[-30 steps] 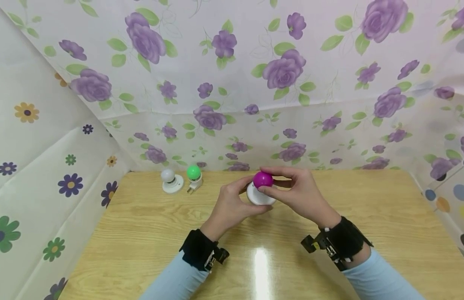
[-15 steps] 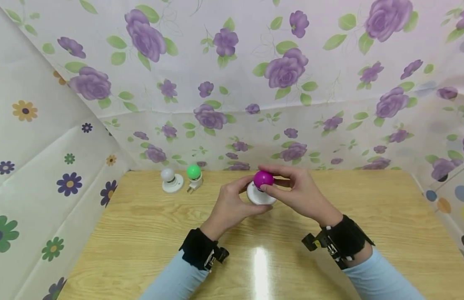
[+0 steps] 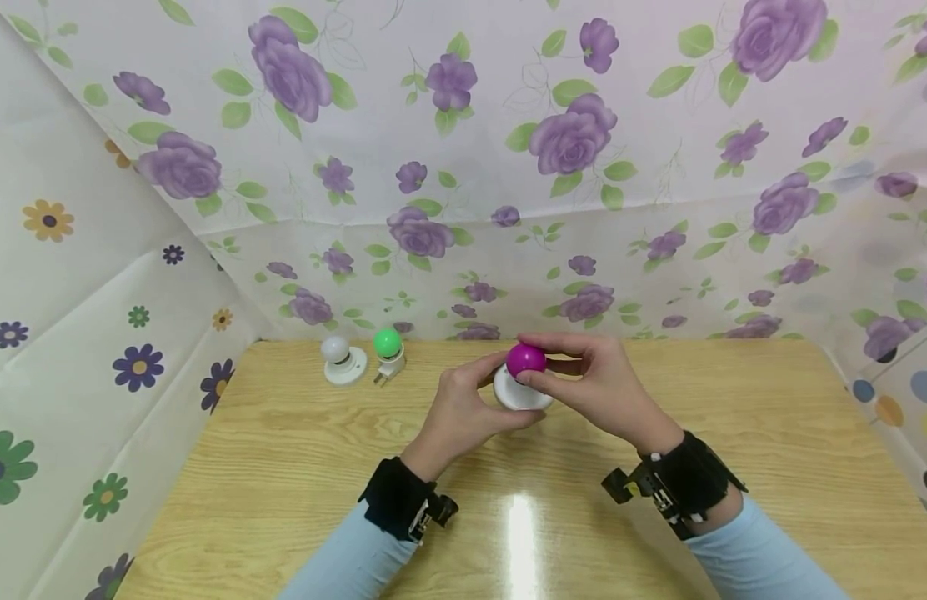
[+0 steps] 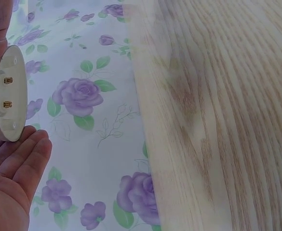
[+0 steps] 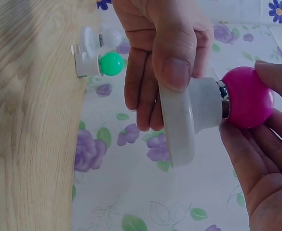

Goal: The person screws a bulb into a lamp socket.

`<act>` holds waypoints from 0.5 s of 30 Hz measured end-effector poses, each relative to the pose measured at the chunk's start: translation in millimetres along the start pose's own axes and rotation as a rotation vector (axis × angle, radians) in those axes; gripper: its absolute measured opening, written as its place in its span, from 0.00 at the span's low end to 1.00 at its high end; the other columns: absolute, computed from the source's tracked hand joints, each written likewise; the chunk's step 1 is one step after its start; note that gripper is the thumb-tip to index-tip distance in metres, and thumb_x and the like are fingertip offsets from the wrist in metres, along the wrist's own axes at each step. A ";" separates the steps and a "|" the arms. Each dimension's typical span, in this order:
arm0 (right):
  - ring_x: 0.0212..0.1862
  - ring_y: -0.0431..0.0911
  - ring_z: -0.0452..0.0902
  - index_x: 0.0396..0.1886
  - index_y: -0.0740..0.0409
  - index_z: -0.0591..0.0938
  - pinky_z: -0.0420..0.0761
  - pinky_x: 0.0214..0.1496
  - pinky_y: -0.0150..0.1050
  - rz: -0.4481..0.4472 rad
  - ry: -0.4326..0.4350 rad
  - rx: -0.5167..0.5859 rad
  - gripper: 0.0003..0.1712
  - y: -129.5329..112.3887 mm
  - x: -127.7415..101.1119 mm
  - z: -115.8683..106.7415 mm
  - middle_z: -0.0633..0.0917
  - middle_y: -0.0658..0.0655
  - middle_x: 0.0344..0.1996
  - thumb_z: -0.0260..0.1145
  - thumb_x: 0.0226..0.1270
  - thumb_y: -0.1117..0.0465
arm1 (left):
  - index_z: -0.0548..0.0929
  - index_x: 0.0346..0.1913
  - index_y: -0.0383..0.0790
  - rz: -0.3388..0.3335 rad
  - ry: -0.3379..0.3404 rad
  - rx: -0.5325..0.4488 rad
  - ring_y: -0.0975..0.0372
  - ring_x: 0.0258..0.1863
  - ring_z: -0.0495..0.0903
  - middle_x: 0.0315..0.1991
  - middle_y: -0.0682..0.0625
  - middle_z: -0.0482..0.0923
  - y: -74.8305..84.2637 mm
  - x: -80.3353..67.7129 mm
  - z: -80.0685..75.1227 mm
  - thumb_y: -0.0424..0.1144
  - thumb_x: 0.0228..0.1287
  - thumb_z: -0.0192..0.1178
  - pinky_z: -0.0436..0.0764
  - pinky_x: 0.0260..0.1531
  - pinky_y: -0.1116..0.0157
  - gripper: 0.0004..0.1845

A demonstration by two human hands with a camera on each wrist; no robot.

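A magenta bulb sits screwed in a round white socket base held above the wooden table. My left hand grips the base by its rim; in the right wrist view its thumb lies over the base. My right hand pinches the magenta bulb with fingertips. The left wrist view shows the underside of the base with two metal contacts, my left hand below it.
A white bulb in a white base and a green bulb in a plug-type socket stand at the table's far left; both also appear in the right wrist view. Floral cloth walls the table on three sides.
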State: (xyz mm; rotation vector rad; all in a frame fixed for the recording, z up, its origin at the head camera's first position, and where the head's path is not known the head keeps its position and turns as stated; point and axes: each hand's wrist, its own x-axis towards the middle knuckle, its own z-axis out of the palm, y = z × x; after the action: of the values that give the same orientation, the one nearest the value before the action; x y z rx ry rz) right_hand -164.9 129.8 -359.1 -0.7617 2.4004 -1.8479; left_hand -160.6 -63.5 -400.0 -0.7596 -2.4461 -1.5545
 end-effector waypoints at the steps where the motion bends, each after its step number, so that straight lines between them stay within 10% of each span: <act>1: 0.52 0.43 0.80 0.52 0.54 0.81 0.83 0.50 0.37 0.003 0.008 0.007 0.22 -2.7 -0.7 0.5 0.83 0.52 0.50 0.70 0.56 0.60 | 0.77 0.56 0.54 0.000 0.002 -0.001 0.66 0.50 0.80 0.51 0.58 0.81 -0.2 0.1 0.5 0.40 0.41 0.76 0.81 0.50 0.62 0.34; 15: 0.51 0.41 0.80 0.55 0.48 0.80 0.83 0.48 0.36 -0.064 0.047 -0.011 0.25 17.7 0.3 -0.2 0.83 0.46 0.51 0.71 0.55 0.56 | 0.79 0.53 0.51 0.012 0.022 0.013 0.66 0.47 0.81 0.48 0.57 0.82 0.9 0.7 2.5 0.39 0.41 0.76 0.82 0.48 0.64 0.30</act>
State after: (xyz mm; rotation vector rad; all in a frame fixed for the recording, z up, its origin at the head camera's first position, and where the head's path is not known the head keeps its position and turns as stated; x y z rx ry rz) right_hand -171.6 133.1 -375.1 -0.8139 2.4451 -1.8979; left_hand -160.4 -60.8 -400.1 -0.7497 -2.4284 -1.5333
